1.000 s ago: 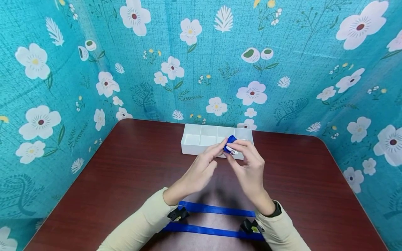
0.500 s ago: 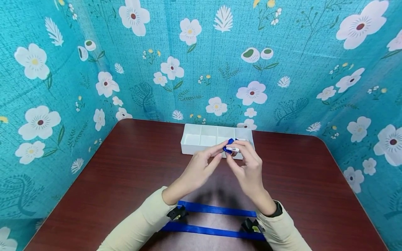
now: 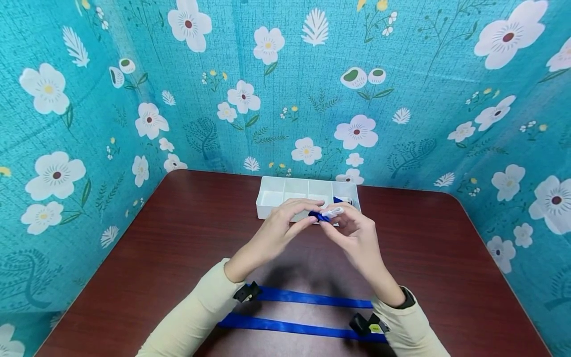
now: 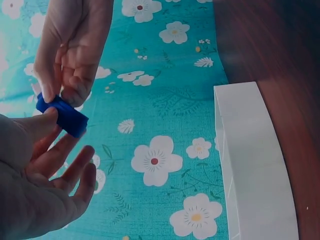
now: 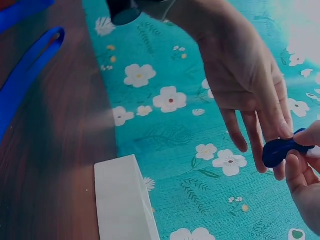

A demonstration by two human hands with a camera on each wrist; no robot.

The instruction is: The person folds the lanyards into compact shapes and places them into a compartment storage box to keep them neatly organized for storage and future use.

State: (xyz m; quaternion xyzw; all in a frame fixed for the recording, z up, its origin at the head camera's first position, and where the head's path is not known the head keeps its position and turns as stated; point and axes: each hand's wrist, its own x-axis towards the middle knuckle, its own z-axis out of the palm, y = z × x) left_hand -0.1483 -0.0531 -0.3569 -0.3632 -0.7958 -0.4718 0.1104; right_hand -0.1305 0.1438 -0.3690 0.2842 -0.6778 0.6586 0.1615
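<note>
Both hands meet over the front of the white divided box (image 3: 269,212). Between them is a small folded blue lanyard (image 3: 319,216) with a white plastic clip (image 3: 334,212) at its right end. My left hand (image 3: 277,229) pinches the lanyard's left end between thumb and fingers. My right hand (image 3: 358,240) pinches the other end beside the clip. In the left wrist view the folded lanyard (image 4: 70,117) spans from one hand's thumb to the other's. The right wrist view shows the lanyard (image 5: 280,151) bunched narrow near the right fingertips.
Two long blue straps (image 3: 308,297) (image 3: 285,326) lie across the table's near part, under the forearms. In the box's rightmost compartment sits another blue and white item (image 3: 341,201). A flowered teal curtain (image 3: 285,109) hangs behind and beside the brown table (image 3: 200,223).
The blue lanyard has been turned and folded flatter between the fingers, its white clip now pointing up to the right. The left hand has shifted slightly left, and the box's rightmost compartment shows more.
</note>
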